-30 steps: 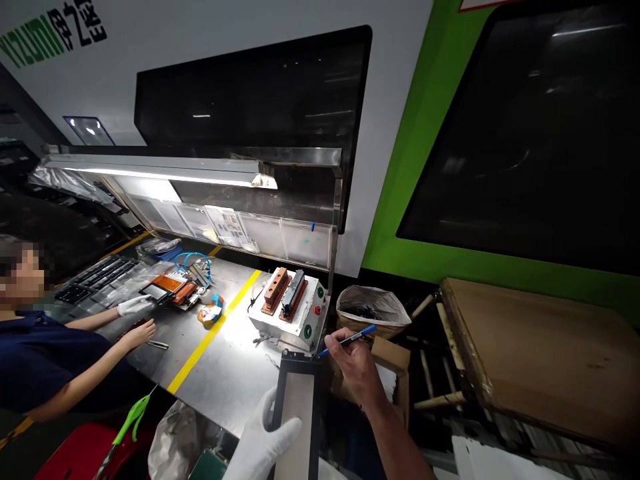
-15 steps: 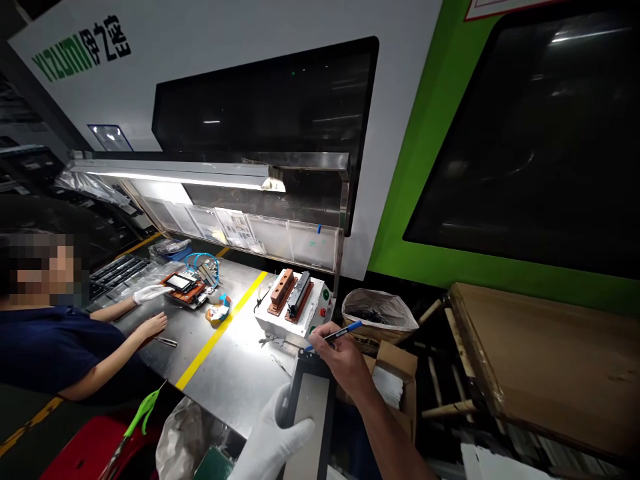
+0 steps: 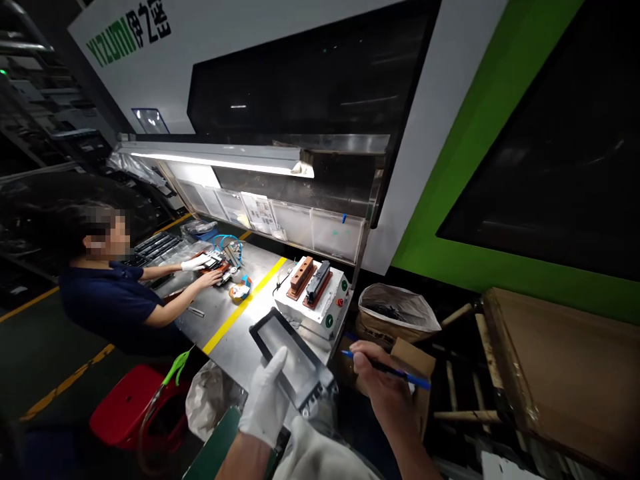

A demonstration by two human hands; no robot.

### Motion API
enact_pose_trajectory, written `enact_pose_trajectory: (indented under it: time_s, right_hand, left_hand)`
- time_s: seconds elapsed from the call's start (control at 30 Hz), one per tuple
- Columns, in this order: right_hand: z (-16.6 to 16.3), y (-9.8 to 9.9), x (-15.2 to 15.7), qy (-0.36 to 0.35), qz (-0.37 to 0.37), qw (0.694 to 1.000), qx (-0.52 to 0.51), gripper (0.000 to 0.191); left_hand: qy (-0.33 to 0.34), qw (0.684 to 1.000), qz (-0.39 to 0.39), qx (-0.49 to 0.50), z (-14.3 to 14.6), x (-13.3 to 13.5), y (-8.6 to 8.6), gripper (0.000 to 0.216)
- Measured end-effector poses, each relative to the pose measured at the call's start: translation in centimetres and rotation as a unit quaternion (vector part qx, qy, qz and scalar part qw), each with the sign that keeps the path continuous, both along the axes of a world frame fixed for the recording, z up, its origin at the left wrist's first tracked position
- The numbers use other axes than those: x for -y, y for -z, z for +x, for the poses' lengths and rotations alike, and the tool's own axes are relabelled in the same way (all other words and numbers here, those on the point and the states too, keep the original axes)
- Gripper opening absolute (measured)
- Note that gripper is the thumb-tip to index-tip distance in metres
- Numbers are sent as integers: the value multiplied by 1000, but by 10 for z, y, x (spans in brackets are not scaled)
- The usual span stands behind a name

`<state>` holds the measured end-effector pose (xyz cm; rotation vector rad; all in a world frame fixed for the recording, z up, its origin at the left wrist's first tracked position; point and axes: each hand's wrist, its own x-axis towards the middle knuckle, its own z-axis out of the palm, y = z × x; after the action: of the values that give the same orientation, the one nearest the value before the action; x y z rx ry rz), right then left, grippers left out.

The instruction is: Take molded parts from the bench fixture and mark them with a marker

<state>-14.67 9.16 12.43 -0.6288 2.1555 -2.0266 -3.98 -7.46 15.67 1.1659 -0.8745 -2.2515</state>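
The gloved left hand (image 3: 266, 400) is gripping a black-framed panel (image 3: 293, 358) over the steel surface (image 3: 227, 327). Right of that grip, the bare right hand (image 3: 387, 390) is holding a blue pen (image 3: 395, 371).

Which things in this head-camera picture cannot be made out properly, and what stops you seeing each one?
- Black-framed panel, head view: its near end is covered by the gloved left hand.
- Blue pen: its middle is wrapped by the bare right hand.
- Sheets behind the clear shelf pockets: print too small to read.
- Contents of the lined bin: dark, indistinct.
- Co-worker's fixture: far, partly hidden by their hands.
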Motion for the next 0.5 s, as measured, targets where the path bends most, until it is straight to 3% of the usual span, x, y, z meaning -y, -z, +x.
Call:
enact_pose_trajectory:
  time_s: [0.1,0.2,0.5]
  right_hand:
    - [20,20,-12,-37,26,999,-10,15]
    - [28,29,-14,-56,19,998,-31,11]
    - [18,13,-2,-92,35,993,-61,15]
  left_hand:
    - [-92,995,-20,-21,-5,13,4,22]
    - [-117,993,-12,-17,-7,20,6,26]
    - [-118,992,-38,-24,-6,10,2,29]
